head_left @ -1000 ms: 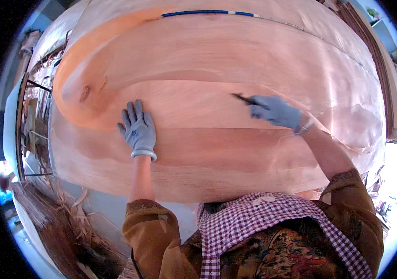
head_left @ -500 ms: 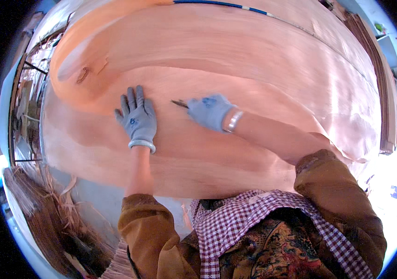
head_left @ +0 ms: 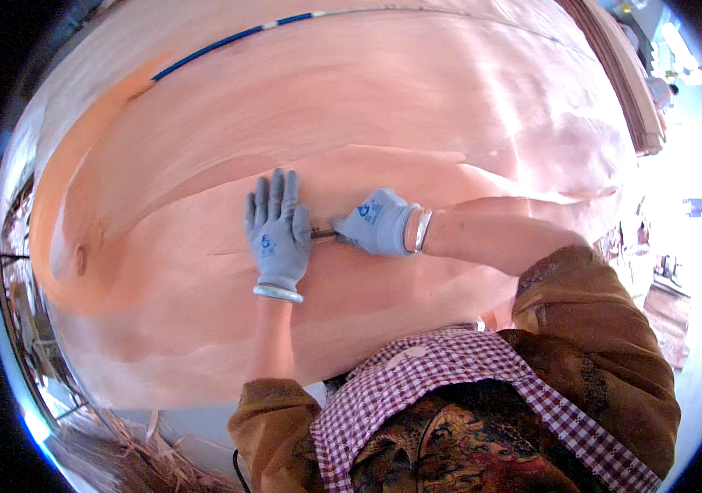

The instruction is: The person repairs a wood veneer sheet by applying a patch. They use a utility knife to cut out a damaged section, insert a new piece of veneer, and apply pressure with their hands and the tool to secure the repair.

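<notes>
Pale pinkish wood veneer sheets (head_left: 416, 107) lie spread in overlapping layers in front of me. My left hand (head_left: 279, 238), in a grey-blue glove, presses flat on the top sheet with its fingers stretched out. Just to its right, my right hand (head_left: 377, 223), gloved alike, is closed around a small dark knife (head_left: 324, 234). The knife points left and lies low over the veneer, its tip beside my left thumb. Most of its handle is hidden in my fist. I cannot tell whether the blade cuts into the sheet.
A thin blue and white rod (head_left: 227, 43) lies across the far veneer. An orange-toned band (head_left: 51, 214) curves along the left, near a dark knot (head_left: 81, 259). Stacked brown sheets (head_left: 618, 74) stand at the far right. Veneer scraps (head_left: 145, 452) lie at the lower left.
The view has shifted, so the knot and rod appear lower and farther left. My hands have come closer together, and the knife now reaches my left thumb. Both gloves keep their poses.
</notes>
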{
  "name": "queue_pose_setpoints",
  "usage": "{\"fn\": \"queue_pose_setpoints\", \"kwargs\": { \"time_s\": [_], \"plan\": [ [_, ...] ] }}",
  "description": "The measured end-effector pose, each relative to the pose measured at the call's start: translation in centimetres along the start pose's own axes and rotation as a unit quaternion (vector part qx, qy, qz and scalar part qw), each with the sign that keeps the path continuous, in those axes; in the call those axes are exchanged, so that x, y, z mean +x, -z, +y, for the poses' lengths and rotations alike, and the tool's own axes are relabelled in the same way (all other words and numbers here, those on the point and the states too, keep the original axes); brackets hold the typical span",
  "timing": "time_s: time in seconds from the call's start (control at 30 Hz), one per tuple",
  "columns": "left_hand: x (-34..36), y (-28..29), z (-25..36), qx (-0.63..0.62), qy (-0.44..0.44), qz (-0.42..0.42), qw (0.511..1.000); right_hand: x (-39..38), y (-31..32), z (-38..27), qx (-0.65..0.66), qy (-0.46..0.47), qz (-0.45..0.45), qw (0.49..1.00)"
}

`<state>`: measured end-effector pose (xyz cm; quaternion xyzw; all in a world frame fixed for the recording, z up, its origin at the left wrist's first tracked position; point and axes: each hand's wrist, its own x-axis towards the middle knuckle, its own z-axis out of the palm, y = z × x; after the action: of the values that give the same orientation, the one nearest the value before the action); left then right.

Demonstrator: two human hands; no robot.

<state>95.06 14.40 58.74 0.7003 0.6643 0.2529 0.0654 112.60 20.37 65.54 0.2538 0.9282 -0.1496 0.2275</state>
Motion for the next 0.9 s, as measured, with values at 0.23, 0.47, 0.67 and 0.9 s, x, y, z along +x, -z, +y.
{"fn": "queue_pose_setpoints", "kwargs": {
  "time_s": [0.23, 0.47, 0.67, 0.9],
  "plan": [
    [0.3, 0.0, 2.3, 0.152, -0.042, -0.045, 0.986, -9.1, -2.6, 12.1, -0.058, -0.043, -0.016, 0.997],
    [0.6, -0.9, 3.0, 0.174, -0.053, -0.051, 0.982, -15.0, -4.3, 18.8, -0.116, -0.174, -0.125, 0.97],
    [0.6, -0.1, 2.5, 0.136, -0.011, -0.064, 0.989, -17.6, 0.2, 17.9, -0.029, -0.229, 0.015, 0.973],
    [0.8, -0.1, 1.2, 0.055, -0.012, 0.01, 0.998, -0.9, 6.1, 8.0, 0.103, 0.054, 0.174, 0.978]
  ]
}}
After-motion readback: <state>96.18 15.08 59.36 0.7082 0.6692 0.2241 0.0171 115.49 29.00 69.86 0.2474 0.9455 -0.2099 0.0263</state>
